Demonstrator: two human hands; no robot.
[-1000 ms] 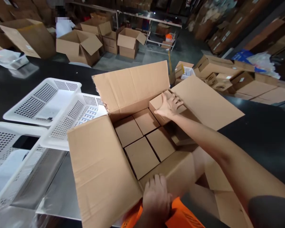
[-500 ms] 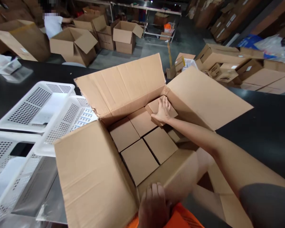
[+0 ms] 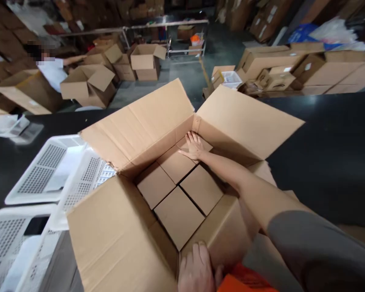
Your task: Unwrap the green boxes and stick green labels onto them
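A large open cardboard carton (image 3: 225, 227) stands before me with its flaps folded out. Inside it, several small brown boxes (image 3: 179, 217) lie side by side with their tops level. My right hand (image 3: 194, 148) reaches into the far corner, fingers spread flat on the top of one small box (image 3: 205, 145). That box sits against the carton walls and is partly covered by the hand. At the near side, my left hand (image 3: 197, 265) is hooked over the carton's rim, its fingers closed on the cardboard edge.
White perforated baskets (image 3: 10, 198) stand left of the carton, one holding a dark flat object (image 3: 36, 225). The black table (image 3: 322, 162) stretches out to the right. Beyond it are open cartons (image 3: 86, 85), stacked boxes and a person in a white top (image 3: 52, 73).
My right hand has pressed the corner box down from a raised position to about level with the others. My left hand stays on the near rim. The view has shifted.
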